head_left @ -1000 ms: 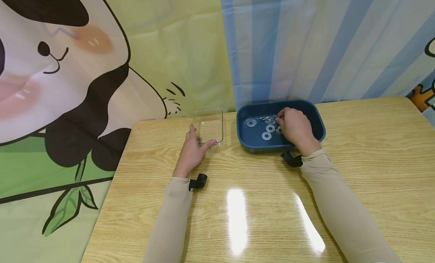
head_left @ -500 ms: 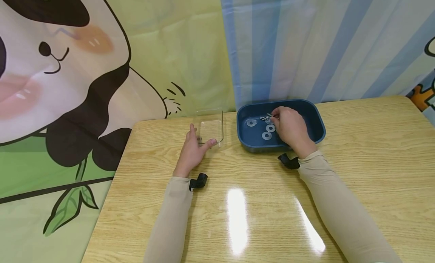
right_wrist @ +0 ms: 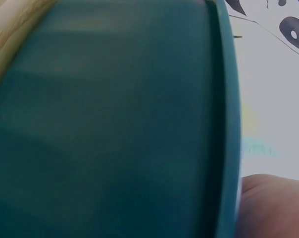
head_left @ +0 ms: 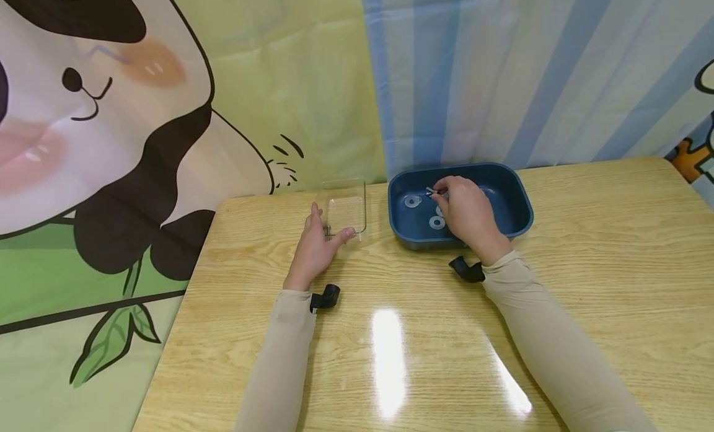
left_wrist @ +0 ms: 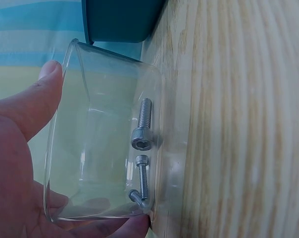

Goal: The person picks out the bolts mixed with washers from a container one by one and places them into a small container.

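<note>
My left hand [head_left: 313,251] holds a small clear plastic box [left_wrist: 102,134] at its side, the thumb on the near rim in the head view. Inside are a larger socket-head bolt [left_wrist: 143,124] and two smaller ones, one upright bolt [left_wrist: 143,176] and one short bolt [left_wrist: 136,197] by the corner. My right hand [head_left: 470,210] reaches into the blue tub [head_left: 415,238], thumb and forefinger pinching at a silver bolt [head_left: 429,191]; the hand hides most of it. Flat washers lie on the tub floor, such as a left washer [head_left: 413,201] and a front washer [head_left: 437,222].
The wooden table [head_left: 435,333] carries both containers near its back edge. Behind it hangs a printed curtain [head_left: 312,79]. The tub stands right of the clear box with a narrow gap. In the right wrist view the tub's wall [right_wrist: 115,119] fills most of the picture.
My right hand has shifted left inside the tub, covering some washers and most of the bolts that showed before. The left hand and the clear box have stayed in place.
</note>
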A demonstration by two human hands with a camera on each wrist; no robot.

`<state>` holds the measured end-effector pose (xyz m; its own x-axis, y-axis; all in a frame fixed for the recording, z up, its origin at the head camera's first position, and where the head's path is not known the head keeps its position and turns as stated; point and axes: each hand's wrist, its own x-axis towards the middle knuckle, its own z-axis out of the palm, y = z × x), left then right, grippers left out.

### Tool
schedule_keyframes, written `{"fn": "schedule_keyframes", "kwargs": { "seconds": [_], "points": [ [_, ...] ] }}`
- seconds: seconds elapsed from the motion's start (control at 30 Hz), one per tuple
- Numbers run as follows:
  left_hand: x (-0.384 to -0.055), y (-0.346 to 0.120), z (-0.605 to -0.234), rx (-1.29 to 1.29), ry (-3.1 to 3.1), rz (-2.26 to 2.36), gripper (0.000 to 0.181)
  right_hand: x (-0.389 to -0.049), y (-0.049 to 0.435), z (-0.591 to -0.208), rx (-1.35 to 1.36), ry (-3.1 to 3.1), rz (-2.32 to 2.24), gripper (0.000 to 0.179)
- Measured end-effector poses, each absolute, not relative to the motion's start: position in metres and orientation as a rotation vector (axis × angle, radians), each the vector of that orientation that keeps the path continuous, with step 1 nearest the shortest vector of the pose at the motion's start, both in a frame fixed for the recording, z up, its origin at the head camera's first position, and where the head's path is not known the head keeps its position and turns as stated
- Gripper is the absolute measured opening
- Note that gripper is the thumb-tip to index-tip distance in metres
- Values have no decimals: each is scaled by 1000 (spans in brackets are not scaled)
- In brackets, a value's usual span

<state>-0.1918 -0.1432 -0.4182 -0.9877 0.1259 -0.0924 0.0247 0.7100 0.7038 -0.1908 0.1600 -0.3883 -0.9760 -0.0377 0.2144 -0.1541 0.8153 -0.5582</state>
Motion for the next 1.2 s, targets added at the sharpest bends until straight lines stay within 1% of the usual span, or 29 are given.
{"fn": "schedule_keyframes", "kwargs": {
  "seconds": [1.2],
  "points": [
    [-192,-144,-420,117,2777,1145,114,-184,117,-385,363,-2757,888,23]
  ]
}}
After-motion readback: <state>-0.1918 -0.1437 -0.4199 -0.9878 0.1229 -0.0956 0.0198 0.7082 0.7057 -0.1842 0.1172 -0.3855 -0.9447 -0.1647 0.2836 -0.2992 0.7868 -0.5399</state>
